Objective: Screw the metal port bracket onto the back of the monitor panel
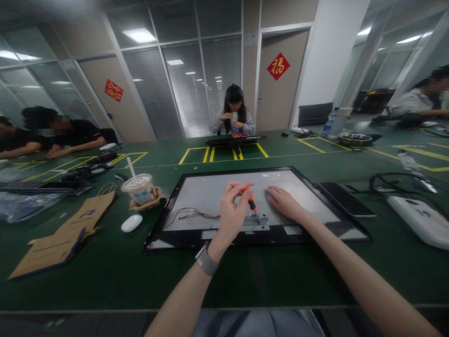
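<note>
A flat monitor panel (210,187) lies back-side up on the green table in front of me, grey metal inside a black frame. My left hand (231,213) is closed round an orange-handled screwdriver (249,199), its tip down on a small metal bracket (257,220) near the panel's front edge. My right hand (286,202) rests flat on the panel just right of the screwdriver, fingers stretched out. Red and white wires (191,214) run across the panel to the left. A watch sits on my left wrist.
A lidded drink cup with a straw (138,187), a white mouse (131,223) and brown paper bags (70,224) lie to the left. A dark phone (345,199) and a white device (421,220) lie right. A person sits opposite; others sit at both sides.
</note>
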`<state>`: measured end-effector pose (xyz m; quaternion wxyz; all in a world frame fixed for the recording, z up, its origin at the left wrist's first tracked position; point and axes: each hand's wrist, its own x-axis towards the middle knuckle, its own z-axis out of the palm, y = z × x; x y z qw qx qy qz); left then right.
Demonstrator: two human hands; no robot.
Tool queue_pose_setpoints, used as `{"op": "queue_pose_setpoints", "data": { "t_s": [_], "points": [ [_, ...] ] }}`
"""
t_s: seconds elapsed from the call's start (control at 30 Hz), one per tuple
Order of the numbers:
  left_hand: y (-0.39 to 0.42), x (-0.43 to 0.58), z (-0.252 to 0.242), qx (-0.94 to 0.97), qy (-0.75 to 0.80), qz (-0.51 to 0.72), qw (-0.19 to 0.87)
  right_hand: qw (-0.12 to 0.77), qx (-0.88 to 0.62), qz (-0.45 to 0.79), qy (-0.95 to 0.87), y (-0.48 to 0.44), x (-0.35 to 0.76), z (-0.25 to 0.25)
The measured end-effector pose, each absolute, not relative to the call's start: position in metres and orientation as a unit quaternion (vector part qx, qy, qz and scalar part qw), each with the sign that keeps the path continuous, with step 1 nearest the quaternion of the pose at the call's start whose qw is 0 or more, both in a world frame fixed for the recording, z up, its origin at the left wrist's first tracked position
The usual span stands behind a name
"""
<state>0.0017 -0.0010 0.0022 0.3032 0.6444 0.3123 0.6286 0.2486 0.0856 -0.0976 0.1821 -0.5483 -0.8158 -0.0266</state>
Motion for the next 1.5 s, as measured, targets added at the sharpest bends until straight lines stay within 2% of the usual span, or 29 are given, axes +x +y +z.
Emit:
{"op": "queue_pose_setpoints", "data": {
  "t_s": [0.27,0.53,0.9,1.17,1.43,1.5],
  "points": [
    [0.003,-0.002,0.001,0.647,0.283,0.606,0.366,0.187,-0.55,-0.029,-0.813,0.086,0.249,-0.099],
    [0.005,-0.004,0.003,0.66,0.307,0.618,0.299,0.191,-0.544,-0.03,-0.817,0.085,0.247,-0.097],
    [0.012,-0.011,0.0,0.644,0.311,0.604,0.35,0.148,-0.566,-0.039,-0.81,0.077,0.241,-0.091],
    [0.014,-0.012,0.0,0.642,0.321,0.611,0.333,0.178,-0.555,-0.036,-0.812,0.079,0.249,-0.103],
    [0.011,-0.009,-0.001,0.643,0.306,0.596,0.371,0.165,-0.549,-0.025,-0.819,0.08,0.25,-0.094],
    [0.009,-0.007,-0.001,0.653,0.3,0.6,0.352,0.165,-0.545,-0.022,-0.821,0.079,0.25,-0.093]
  ]
}}
